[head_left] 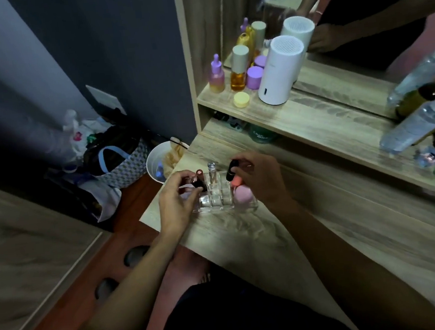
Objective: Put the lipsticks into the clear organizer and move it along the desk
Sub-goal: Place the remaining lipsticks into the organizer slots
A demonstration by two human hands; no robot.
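The clear organizer (216,201) stands near the left end of the wooden desk (312,235). My left hand (175,198) pinches a dark red lipstick with a rose-gold top (199,180) over the organizer's left back slots. My right hand (259,178) holds a black lipstick (231,170), tilted, above the right side. A clear, silver-capped tube (212,172) stands upright in a back slot. Two pink makeup sponges (239,192) sit in the right compartment, partly hidden by my right hand.
A shelf (299,114) above the desk carries a white cylinder device (279,71), purple and amber bottles (238,71) and a yellow jar (241,99). Clear plastic bottles (421,119) lie at the right. A mirror stands behind. A white bin (157,160) and bags sit on the floor at the left.
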